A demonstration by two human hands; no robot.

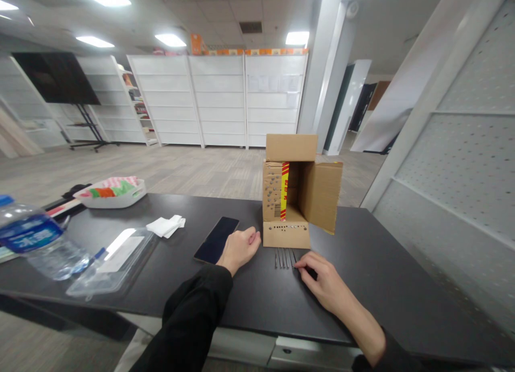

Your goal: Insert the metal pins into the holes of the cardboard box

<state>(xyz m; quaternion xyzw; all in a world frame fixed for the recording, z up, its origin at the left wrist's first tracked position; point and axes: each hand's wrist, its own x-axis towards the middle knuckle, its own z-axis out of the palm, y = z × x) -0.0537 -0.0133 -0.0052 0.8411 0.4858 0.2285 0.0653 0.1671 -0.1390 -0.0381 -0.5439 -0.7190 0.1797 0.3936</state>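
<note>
Several thin metal nail-like pieces (284, 258) lie side by side in a row on the dark table. At the right end of the row, the thumb and fingertips of my right hand (322, 281) are pinched together on one thin metal piece (294, 257). My left hand (240, 249) is closed, with its fingers curled under, between a black phone (217, 239) and the box; what it may hold is hidden. Just behind the row stands an open cardboard box (271, 192), its opening facing me. Small holes line its lowered front flap (285, 235), and round marks dot its left flap.
On the left are a water bottle (40, 238), a clear plastic case (116, 262), folded white tissues (166, 226) and a white tray (115, 201) holding colourful packets. A perforated panel (462, 146) borders the table on the right. White shelving (217, 101) stands behind.
</note>
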